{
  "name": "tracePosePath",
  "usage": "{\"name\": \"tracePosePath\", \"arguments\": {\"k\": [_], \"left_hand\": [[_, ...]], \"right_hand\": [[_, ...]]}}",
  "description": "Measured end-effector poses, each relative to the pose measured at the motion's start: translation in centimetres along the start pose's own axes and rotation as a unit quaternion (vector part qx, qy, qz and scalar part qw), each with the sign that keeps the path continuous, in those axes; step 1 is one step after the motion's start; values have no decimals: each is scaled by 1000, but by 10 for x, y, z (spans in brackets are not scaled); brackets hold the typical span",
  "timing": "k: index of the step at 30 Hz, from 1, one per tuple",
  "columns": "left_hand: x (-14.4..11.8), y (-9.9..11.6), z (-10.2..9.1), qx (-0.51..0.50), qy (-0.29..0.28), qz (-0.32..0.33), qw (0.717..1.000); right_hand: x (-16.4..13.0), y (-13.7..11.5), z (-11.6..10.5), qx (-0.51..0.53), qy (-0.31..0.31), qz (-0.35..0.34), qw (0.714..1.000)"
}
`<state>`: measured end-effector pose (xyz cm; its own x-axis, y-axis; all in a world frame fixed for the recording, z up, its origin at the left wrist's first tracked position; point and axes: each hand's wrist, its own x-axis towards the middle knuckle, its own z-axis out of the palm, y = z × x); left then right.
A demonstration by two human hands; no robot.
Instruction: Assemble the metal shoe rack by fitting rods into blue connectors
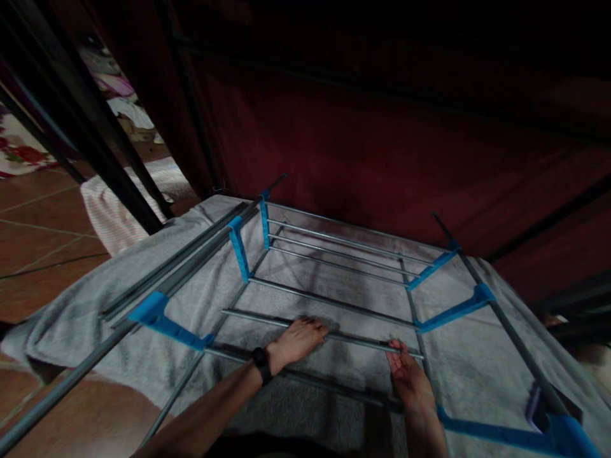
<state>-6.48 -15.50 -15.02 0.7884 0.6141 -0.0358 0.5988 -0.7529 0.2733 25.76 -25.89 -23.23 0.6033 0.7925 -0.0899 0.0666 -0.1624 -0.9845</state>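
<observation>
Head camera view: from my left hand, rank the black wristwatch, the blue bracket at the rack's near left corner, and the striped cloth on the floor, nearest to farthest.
Measured from the left hand, which lies on a metal rod of the rack:
1. Black wristwatch, on that hand's own wrist.
2. Blue bracket, at the rack's near left corner, left of the hand.
3. Striped cloth, on the tiled floor, far upper left.

1. The gray bars (334, 302) of the rack (248, 280) lie in rows with gaps between them. A hand fits through to the gray cloth (305, 273) below.
2. Blue plastic pieces (238, 248) stick up at both sides and block the way.
3. The long poles (172, 270) close off the left side.
4. The dark red wall (382, 140) stops any reach behind the rack.
</observation>
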Motion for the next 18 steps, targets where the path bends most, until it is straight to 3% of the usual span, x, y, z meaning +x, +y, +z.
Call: {"name": "tracePosePath", "arguments": {"k": [9,18], "left_hand": [[4,-1,5,78,14,50,996],[6,4,5,92,31,56,994]], "right_hand": [[-13,-34,4,-134,-67,-50,987],[-11,-25,4,-120,-60,-44,990]]}}
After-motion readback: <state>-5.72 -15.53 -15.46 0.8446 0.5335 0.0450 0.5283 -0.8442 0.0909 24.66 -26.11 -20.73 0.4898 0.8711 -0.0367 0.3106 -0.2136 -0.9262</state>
